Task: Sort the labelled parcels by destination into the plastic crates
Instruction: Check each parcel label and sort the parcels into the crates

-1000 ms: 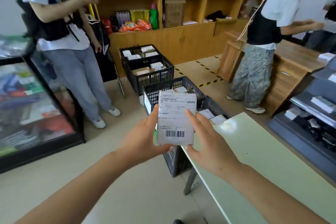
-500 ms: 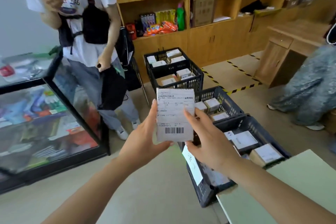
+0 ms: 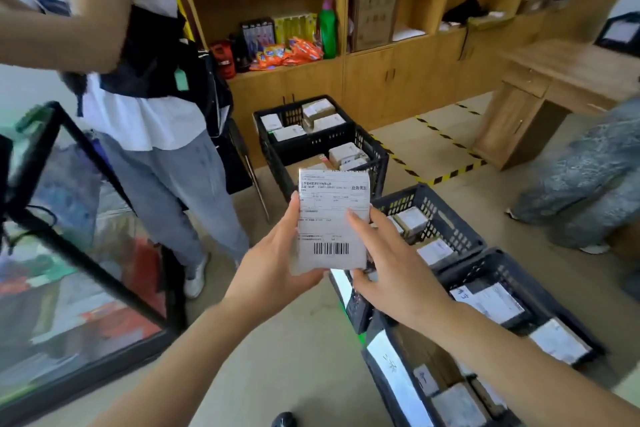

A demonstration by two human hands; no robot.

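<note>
Two bare forearms enter from the bottom edge, one from about 7 o'clock, the other from about 5 o'clock. No sleeves, gloves, watch, rings or bracelets show on them. The left hand (image 3: 273, 274) and right hand (image 3: 394, 274) are bare, with short, plain, unpainted fingernails. No other part of the person's body shows.

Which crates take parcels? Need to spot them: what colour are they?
Black crates, clearest in the head view.

Crates (image 3: 429, 218) open-topped; bystander (image 3: 149, 114), glass case (image 3: 86, 253) crowd left.
</note>
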